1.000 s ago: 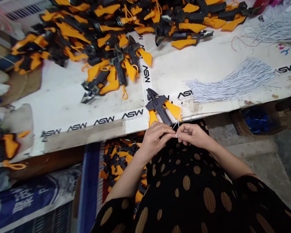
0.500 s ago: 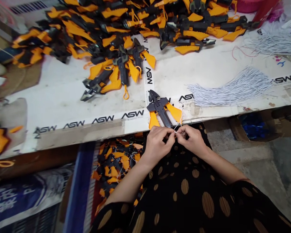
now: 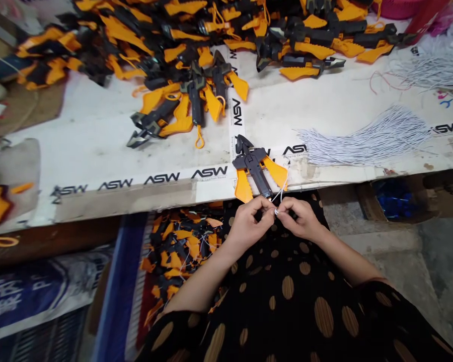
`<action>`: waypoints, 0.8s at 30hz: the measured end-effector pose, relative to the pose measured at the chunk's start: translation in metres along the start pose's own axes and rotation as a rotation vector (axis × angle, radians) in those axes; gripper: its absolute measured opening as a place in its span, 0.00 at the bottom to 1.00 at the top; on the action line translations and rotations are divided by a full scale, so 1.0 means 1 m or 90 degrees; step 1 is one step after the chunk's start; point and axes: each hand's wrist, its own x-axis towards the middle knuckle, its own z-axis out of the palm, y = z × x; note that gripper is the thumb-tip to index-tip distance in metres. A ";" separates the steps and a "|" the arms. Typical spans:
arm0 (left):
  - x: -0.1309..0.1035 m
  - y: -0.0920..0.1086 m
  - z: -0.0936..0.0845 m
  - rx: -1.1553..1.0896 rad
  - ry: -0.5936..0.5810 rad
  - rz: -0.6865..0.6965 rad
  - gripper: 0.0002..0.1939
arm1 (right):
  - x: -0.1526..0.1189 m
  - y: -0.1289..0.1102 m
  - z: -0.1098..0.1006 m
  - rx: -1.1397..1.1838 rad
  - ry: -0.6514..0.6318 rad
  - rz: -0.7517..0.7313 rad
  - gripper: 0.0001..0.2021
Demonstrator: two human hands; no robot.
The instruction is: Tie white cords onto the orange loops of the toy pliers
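Note:
A black toy with orange wings [image 3: 253, 166] lies at the table's front edge, its narrow end toward me. From that end a thin white string [image 3: 281, 192] runs down to my fingers. My left hand [image 3: 252, 223] pinches the string between thumb and forefinger. Fingertip to fingertip with it, my right hand [image 3: 300, 217] pinches the same string from the other side. A small white loop or knot shows between the two hands; its exact form is too small to make out.
Many similar black and orange toys [image 3: 196, 95] are heaped at the back. A bundle of white strings [image 3: 366, 138] lies right on the table [image 3: 173, 156], with another bundle [image 3: 434, 70] behind. Below the edge, a blue-sided container [image 3: 111, 291] stands beside more toys [image 3: 184, 246].
Both hands have shifted slightly down from the toy, still pinching the string, and a small white loop now shows at the fingertips. The whole view has shifted a little.

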 end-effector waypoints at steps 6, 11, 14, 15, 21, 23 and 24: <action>0.000 -0.015 0.000 0.089 0.079 0.121 0.07 | 0.002 0.001 0.006 0.021 0.012 0.177 0.07; -0.001 -0.020 -0.010 0.175 0.078 0.227 0.06 | 0.003 -0.003 0.002 0.151 -0.061 0.289 0.11; -0.001 -0.018 -0.017 0.124 0.040 0.169 0.06 | 0.004 -0.006 -0.001 0.120 -0.100 0.261 0.11; 0.000 -0.017 -0.019 0.105 0.023 0.158 0.06 | 0.004 -0.006 -0.002 0.100 -0.101 0.251 0.11; -0.001 -0.018 -0.018 0.035 -0.003 0.099 0.07 | 0.009 -0.006 0.003 0.056 -0.077 0.297 0.14; -0.002 -0.020 -0.018 0.015 -0.012 0.072 0.07 | 0.010 -0.006 0.003 0.089 -0.069 0.323 0.15; -0.002 -0.020 -0.018 0.013 -0.016 0.062 0.08 | 0.011 -0.006 0.003 0.111 -0.064 0.337 0.16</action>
